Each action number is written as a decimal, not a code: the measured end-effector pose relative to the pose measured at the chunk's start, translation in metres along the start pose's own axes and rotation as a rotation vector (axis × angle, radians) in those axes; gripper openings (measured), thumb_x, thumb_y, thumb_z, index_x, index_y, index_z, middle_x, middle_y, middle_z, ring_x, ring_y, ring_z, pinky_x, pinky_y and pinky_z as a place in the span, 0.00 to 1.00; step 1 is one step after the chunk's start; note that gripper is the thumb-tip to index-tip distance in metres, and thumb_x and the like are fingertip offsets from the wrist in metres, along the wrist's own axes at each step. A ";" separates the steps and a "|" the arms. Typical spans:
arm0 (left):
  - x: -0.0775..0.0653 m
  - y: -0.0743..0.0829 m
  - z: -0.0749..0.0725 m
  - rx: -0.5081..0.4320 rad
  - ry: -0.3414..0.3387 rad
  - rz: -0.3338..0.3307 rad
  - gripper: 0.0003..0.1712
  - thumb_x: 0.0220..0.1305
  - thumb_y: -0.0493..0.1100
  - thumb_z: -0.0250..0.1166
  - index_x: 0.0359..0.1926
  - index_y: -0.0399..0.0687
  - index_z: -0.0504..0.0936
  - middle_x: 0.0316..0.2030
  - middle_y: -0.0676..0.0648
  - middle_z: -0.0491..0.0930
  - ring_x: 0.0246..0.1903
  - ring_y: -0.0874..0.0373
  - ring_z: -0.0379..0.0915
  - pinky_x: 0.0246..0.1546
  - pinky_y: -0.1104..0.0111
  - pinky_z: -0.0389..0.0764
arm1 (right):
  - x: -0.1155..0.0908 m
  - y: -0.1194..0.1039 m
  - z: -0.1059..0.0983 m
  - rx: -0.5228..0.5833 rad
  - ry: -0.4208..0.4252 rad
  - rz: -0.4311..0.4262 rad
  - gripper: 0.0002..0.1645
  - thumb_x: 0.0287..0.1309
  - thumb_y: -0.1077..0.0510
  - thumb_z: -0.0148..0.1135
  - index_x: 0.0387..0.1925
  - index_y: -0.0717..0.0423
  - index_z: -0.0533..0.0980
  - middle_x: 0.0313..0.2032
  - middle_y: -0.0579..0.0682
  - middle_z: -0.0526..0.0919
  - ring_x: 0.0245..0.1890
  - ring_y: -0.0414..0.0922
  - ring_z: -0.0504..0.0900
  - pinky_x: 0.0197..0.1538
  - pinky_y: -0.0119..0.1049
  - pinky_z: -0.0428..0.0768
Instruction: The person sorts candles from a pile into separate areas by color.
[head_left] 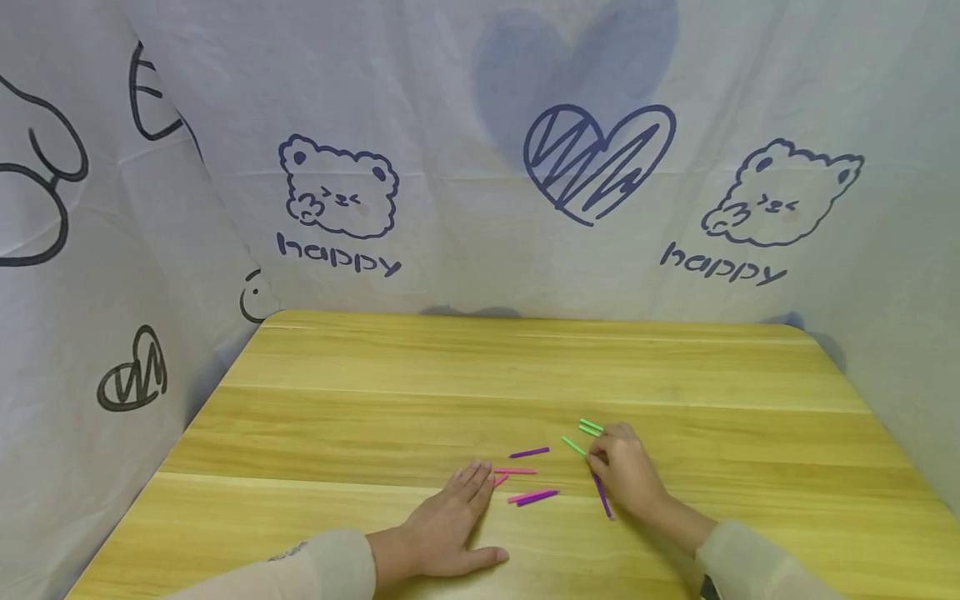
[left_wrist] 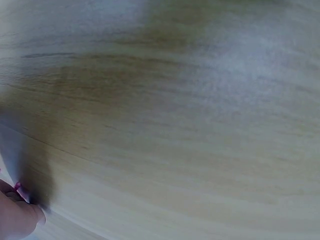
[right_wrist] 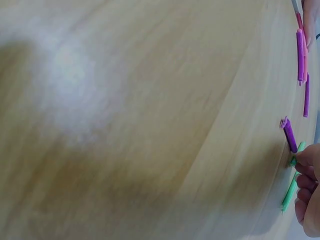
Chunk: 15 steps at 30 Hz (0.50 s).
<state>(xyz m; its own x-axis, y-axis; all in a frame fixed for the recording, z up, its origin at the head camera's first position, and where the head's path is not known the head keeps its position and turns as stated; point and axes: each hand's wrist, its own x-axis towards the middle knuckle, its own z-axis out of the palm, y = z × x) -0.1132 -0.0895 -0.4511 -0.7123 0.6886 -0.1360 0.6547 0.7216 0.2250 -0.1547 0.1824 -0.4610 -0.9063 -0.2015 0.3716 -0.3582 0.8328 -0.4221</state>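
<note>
My left hand (head_left: 450,525) rests flat on the wooden table, fingers straight and thumb spread. Its fingertips lie beside two thin pink sticks (head_left: 516,472), partly over the shorter-looking one (head_left: 500,481). With curled fingers my right hand (head_left: 628,472) pinches the end of a thin green stick (head_left: 573,445). A dark purple stick (head_left: 603,497) ends right at those fingertips, and in the right wrist view this purple stick (right_wrist: 289,136) has a small wick-like tip. Two more green sticks (head_left: 591,425) lie just beyond, partly hidden by the fingers.
Between the hands, a purple stick (head_left: 537,497) lies against a pink stick (head_left: 517,499). Another purple stick (head_left: 529,452) lies farther back. White cloth with printed bears and hearts (head_left: 600,165) hangs behind and left of the table (head_left: 525,367).
</note>
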 end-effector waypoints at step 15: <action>0.001 0.001 -0.001 0.017 0.004 -0.005 0.51 0.61 0.71 0.46 0.68 0.33 0.54 0.70 0.36 0.50 0.71 0.45 0.46 0.70 0.59 0.53 | -0.003 0.016 -0.009 -0.042 0.009 -0.019 0.06 0.38 0.71 0.70 0.18 0.60 0.80 0.21 0.47 0.78 0.27 0.38 0.70 0.28 0.25 0.75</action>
<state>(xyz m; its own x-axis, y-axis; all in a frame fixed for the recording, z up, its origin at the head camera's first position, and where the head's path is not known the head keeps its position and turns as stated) -0.1136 -0.0884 -0.4501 -0.7164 0.6848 -0.1336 0.6554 0.7262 0.2078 -0.1558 0.2009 -0.4610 -0.8974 -0.2130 0.3865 -0.3652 0.8500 -0.3795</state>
